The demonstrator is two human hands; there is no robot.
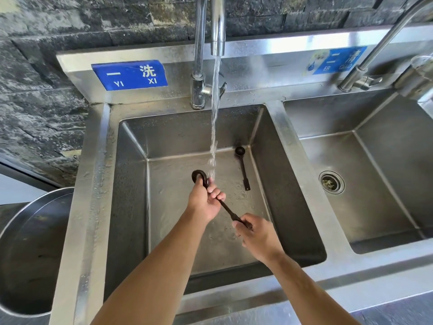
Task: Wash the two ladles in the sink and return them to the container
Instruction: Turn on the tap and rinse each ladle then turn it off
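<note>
Ladle (pixel 226 207), centre frame: dark, stiff, likely slippery (wet). Left hand (pixel 206 202) grasps near bowl; right hand (pixel 255 233) clenches handle end.

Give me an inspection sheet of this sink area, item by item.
Surface: steel left basin, wet, tap running into it.
Job's things: one ladle held under the stream; second ladle lying on the basin floor at the back right.
Clutter: debris in the right basin's drain.
Hands: left hand grips the ladle near its bowl; right hand grips the handle end.
Cables: nothing seen.
Surroundings: dark stone wall, blue sign, round steel container at left.
</note>
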